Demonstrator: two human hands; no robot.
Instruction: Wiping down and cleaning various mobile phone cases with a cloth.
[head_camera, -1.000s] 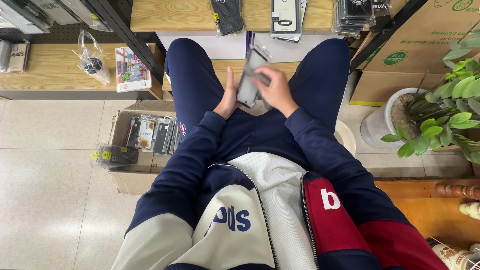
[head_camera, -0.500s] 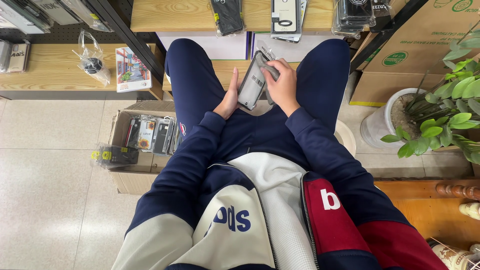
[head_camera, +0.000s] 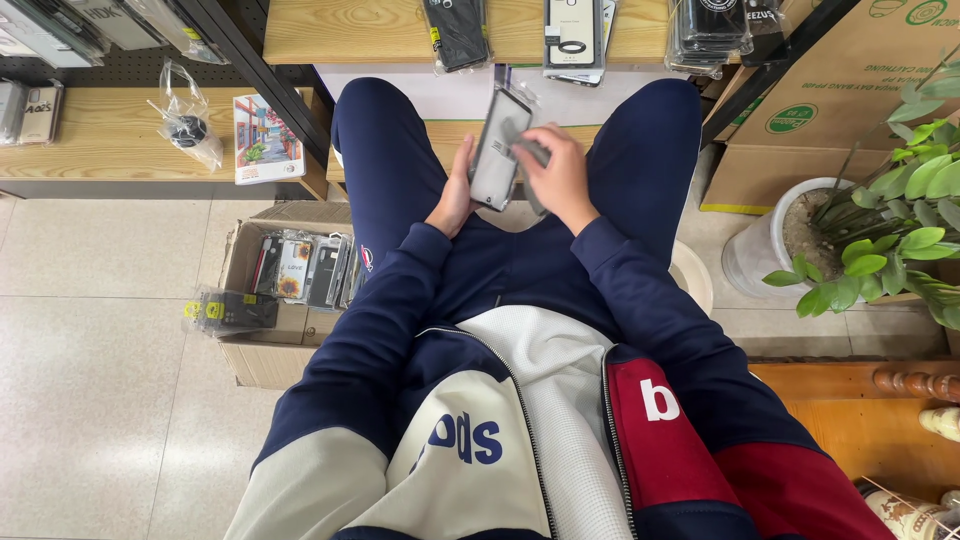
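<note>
Two wooden shelves (head_camera: 100, 140) run along the far side, and the seated person's knees almost reach the front edge of the nearer one, where several packaged phone cases (head_camera: 572, 35) hang over that edge. Beside the person's left leg a cardboard box (head_camera: 262, 350) stands on the tiled floor, with more packaged cases upright inside it and one packet (head_camera: 228, 312) resting on its near left corner. At the other side a potted plant (head_camera: 880, 240) stands in a white pot (its leaves spread over the right edge of the view), below a big brown carton (head_camera: 850, 90). Between the knees, above the lap, a phone case in a clear sleeve (head_camera: 498, 148) is held tilted, its top pointing at the shelf edge. The left hand (head_camera: 456, 192) backs it from the left, fingers pressed together behind the packet. The right hand (head_camera: 556, 178) lies over its right edge, fingers curled and pinching the sleeve.
</note>
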